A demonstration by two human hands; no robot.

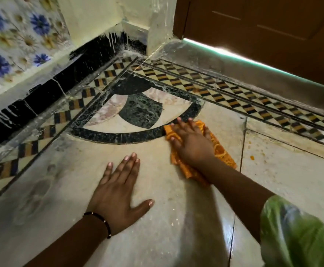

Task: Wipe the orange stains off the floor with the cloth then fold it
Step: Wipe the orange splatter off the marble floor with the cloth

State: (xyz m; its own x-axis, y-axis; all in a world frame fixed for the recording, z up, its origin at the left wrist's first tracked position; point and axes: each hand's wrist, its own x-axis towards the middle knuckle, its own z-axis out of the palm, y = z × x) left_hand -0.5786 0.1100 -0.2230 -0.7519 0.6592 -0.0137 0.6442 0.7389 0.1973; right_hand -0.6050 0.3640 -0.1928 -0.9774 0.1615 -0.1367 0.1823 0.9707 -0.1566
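Note:
An orange patterned cloth (221,149) lies bunched on the pale marble floor (157,218), at the edge of a black curved inlay. My right hand (191,140) presses flat on the cloth with fingers spread. Flat on the bare floor to the left rests my left hand (118,191), fingers straight, holding nothing. Small orange stains (251,157) dot the tile to the right of the cloth, past a floor joint.
A patterned inlay corner (138,110) and checkered border strips (234,93) fill the floor ahead. A black skirting (41,97) runs under a floral-tiled wall (18,41) on the left. A brown door (263,29) stands at the back right above a stone threshold (243,74).

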